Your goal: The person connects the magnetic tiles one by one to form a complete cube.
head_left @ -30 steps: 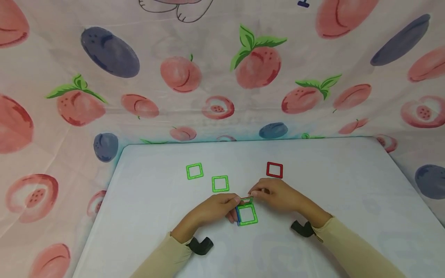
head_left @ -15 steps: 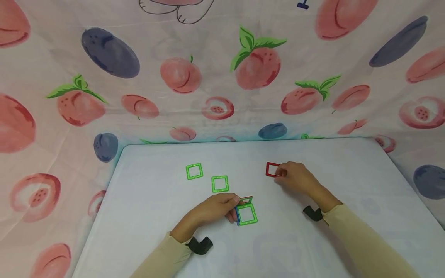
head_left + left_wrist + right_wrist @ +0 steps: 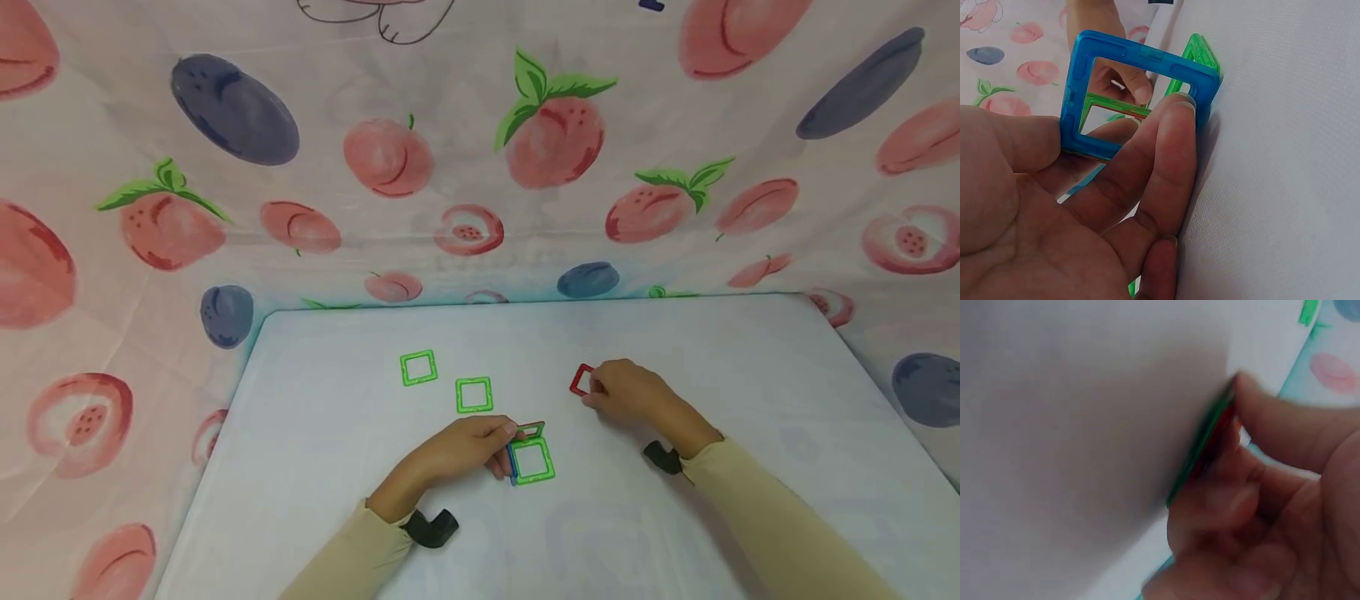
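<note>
My left hand (image 3: 468, 446) grips a blue square magnetic tile (image 3: 1125, 55) that stands on edge, its fingertips at the frame. A green square tile (image 3: 534, 480) lies flat against its foot. Along the back stands another tile (image 3: 534, 427), showing red and green, beside my left thumb. To the right, my right hand (image 3: 630, 392) pinches a red square tile (image 3: 576, 379) between thumb and fingers; its far side is hidden by the hand. In the blurred right wrist view this tile (image 3: 1200, 447) shows a green face and a red one, tilted close over the table.
Two more green square tiles, one farther left (image 3: 418, 382) and one nearer (image 3: 474, 409), lie flat on the white tabletop (image 3: 337, 350). Behind the table's back edge hangs a fruit-print cloth (image 3: 465, 167). Each wrist carries a black camera mount (image 3: 431, 529).
My right hand has moved from beside the joined tiles up to the red tile, taken hold of it, and turned and drawn it slightly nearer. My left hand stays in place.
</note>
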